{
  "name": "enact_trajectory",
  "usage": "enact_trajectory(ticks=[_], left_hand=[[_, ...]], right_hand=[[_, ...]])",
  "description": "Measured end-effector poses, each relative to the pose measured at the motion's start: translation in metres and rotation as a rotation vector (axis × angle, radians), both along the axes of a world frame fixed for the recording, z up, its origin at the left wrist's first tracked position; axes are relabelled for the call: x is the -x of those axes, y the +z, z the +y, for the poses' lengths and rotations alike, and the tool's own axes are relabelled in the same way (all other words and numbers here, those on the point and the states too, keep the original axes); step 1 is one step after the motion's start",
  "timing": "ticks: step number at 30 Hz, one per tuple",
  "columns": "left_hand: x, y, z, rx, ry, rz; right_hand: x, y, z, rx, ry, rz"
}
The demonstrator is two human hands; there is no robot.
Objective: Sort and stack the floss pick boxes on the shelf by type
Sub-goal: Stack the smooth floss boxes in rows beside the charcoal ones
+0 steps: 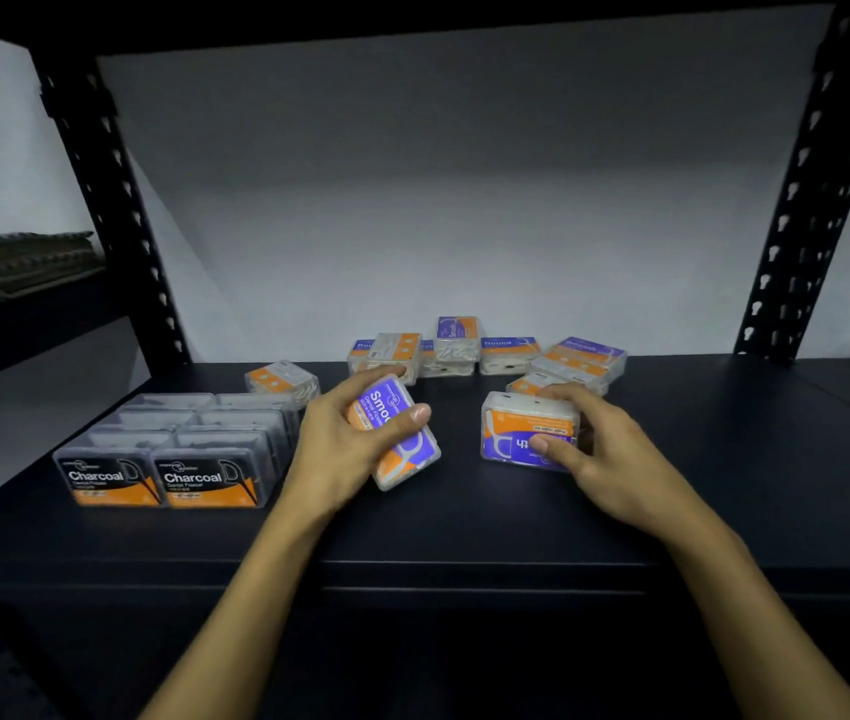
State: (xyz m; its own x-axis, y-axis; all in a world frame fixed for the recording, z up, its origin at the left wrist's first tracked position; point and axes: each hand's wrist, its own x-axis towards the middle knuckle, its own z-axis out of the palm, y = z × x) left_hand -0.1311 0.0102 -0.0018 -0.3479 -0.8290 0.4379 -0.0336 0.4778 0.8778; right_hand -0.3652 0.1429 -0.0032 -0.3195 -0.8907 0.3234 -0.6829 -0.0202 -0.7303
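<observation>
My left hand grips a purple-and-orange "Smooth" floss pick box, tilted, just above the dark shelf. My right hand holds a second Smooth box that stands on the shelf with its label upside down. At the left, black "Charcoal" boxes stand in two neat rows. A loose heap of purple-and-orange Smooth and Round boxes lies at the back of the shelf, some flat, some on edge. One box lies apart behind the Charcoal rows.
Black perforated uprights stand at the left and right of the bay. A pale wall closes the back. Bare shelf lies in front of my hands and to the right.
</observation>
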Motion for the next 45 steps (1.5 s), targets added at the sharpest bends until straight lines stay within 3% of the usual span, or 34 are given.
enact_trajectory(ticks=[7, 11, 15, 19, 23, 26, 30, 36, 45], left_hand=[[-0.017, -0.004, 0.015, 0.002, 0.079, 0.128], [-0.016, -0.004, 0.019, -0.023, 0.077, 0.109], [-0.018, -0.005, 0.019, -0.057, 0.039, 0.076], [-0.018, -0.007, 0.018, -0.126, 0.015, 0.044], [-0.018, -0.007, 0.019, -0.157, 0.008, 0.019], [-0.018, -0.007, 0.02, -0.158, 0.006, 0.0], [-0.018, -0.006, 0.02, -0.14, -0.001, -0.051], [-0.018, -0.008, 0.02, -0.151, -0.03, -0.085], [-0.021, -0.007, 0.02, -0.121, -0.041, -0.107]], right_hand=[[-0.01, 0.013, 0.006, 0.015, -0.055, 0.047], [-0.015, 0.018, 0.009, 0.036, -0.044, 0.074], [-0.014, 0.012, 0.009, 0.112, 0.077, -0.175], [-0.009, 0.009, 0.007, 0.184, 0.13, -0.259], [-0.009, 0.011, 0.007, 0.247, 0.167, -0.568], [-0.012, 0.015, 0.008, 0.283, 0.169, -0.688], [-0.013, 0.016, 0.01, 0.212, 0.233, -0.572], [-0.015, 0.015, 0.009, 0.272, 0.182, -0.427], [-0.014, 0.009, 0.007, 0.115, 0.102, -0.241]])
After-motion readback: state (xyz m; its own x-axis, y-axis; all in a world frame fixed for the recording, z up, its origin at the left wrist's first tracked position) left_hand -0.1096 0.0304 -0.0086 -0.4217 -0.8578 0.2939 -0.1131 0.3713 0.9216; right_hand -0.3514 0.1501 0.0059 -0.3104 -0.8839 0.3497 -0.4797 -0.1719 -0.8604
